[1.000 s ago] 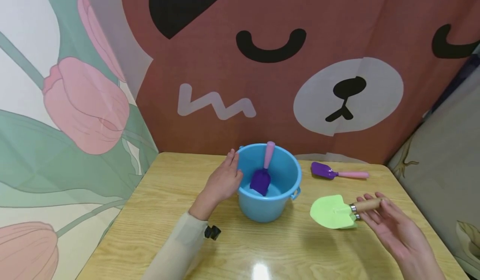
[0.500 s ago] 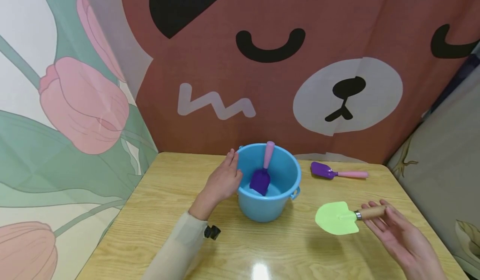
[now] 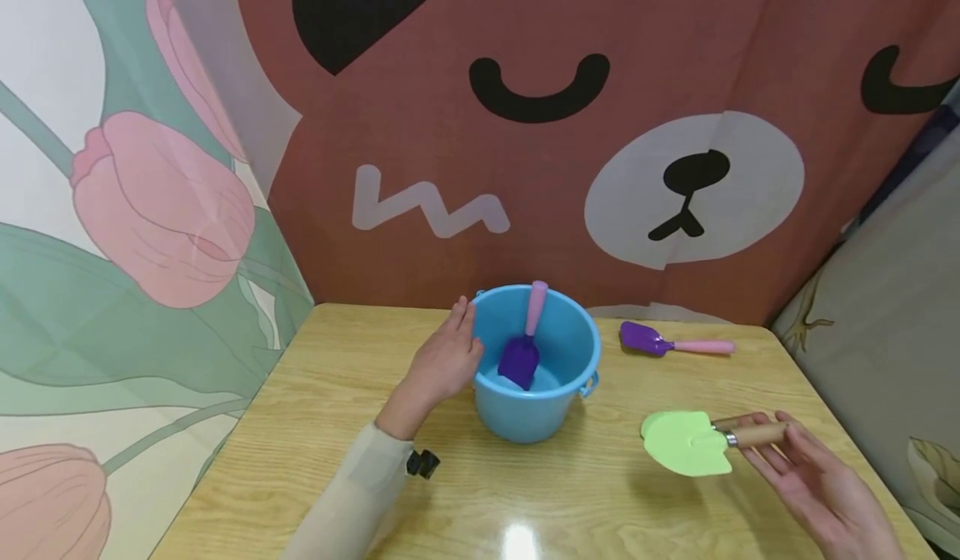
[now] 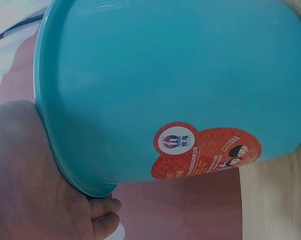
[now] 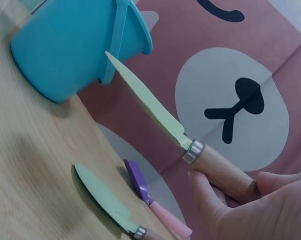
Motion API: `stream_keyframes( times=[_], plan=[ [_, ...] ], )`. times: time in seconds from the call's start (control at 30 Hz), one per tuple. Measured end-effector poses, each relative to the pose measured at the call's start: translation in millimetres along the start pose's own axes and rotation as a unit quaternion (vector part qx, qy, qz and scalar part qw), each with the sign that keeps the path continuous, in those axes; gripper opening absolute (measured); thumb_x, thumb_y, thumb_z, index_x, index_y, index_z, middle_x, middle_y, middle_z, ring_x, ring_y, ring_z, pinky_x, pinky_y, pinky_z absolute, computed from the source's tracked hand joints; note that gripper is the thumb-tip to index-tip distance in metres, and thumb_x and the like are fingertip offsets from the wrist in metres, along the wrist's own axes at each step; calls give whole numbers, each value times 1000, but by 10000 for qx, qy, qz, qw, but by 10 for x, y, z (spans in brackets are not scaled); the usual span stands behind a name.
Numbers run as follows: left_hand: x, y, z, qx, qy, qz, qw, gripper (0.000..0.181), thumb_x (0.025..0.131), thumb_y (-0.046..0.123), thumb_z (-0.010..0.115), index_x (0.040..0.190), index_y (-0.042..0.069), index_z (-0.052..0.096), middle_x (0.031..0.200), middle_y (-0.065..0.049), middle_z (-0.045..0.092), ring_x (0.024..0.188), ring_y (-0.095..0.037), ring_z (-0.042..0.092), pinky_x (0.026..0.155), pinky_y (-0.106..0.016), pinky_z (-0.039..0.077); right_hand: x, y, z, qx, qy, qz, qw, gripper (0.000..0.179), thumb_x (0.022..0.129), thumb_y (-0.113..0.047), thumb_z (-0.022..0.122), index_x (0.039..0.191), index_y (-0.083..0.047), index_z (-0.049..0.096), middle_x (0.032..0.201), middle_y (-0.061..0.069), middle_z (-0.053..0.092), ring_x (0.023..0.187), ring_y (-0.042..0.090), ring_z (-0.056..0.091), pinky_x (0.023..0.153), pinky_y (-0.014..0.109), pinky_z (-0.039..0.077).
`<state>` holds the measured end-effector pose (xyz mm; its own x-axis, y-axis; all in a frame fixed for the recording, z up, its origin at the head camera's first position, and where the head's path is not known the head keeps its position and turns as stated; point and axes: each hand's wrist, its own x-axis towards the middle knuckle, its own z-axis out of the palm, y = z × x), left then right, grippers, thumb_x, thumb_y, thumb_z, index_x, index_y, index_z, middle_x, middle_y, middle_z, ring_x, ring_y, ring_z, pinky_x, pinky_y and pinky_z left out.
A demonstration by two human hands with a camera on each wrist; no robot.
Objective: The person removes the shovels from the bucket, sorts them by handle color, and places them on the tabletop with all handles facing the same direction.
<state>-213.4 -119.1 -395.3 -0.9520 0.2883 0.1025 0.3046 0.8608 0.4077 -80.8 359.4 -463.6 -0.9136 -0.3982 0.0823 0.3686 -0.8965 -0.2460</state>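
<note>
My right hand pinches the wooden handle of a light green trowel, its blade pointing left. In the right wrist view the trowel is edge-on, above the table. A second green trowel lies on the table below it, mostly hidden behind the first in the head view. My left hand rests with straight fingers against the rim of a blue bucket, also seen in the left wrist view. Inside the bucket a purple scoop leans, its pink handle up at the back rim.
Another purple scoop with a pink handle lies on the wooden table, back right of the bucket. A bear-print cloth hangs behind the table, with a tulip-print cloth at left and a pale one at right.
My right hand has moved right and a little toward me with the green trowel. The second trowel's edge now shows behind it. My left hand stays at the bucket.
</note>
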Motion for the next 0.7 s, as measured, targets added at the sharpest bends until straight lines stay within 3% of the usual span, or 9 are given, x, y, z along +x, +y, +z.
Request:
stream_keyframes(
  times=[0.3, 0.47, 0.7],
  plan=[
    [-2, -8, 12, -58, 4, -51, 10000, 64, 107, 34, 32, 161, 2, 18, 170, -12, 10, 157, -28, 12, 123, -47, 24, -61, -31, -102, 62, -16, 47, 10000, 58, 112, -22, 11, 134, -1, 60, 140, 15, 58, 136, 36, 52, 122, 46, 25],
    [17, -17, 8, -78, 62, 20, 9999, 63, 107, 31, 34, 161, 2, 18, 170, -12, 11, 156, -29, 13, 122, -48, 25, -79, -70, -151, -86, 17, -13, 10000, 55, 112, -20, 10, 130, -2, 60, 137, 14, 60, 132, 39, 53, 120, 48, 32],
    [29, -27, 16, -94, 10, 42, 9999, 63, 107, 31, 32, 160, 0, 18, 170, -13, 11, 157, -27, 11, 124, -46, 23, -155, -137, -206, -71, 534, 40, 9985, 53, 112, -21, 16, 121, -4, 66, 128, 14, 65, 124, 37, 59, 115, 48, 40]
  ],
)
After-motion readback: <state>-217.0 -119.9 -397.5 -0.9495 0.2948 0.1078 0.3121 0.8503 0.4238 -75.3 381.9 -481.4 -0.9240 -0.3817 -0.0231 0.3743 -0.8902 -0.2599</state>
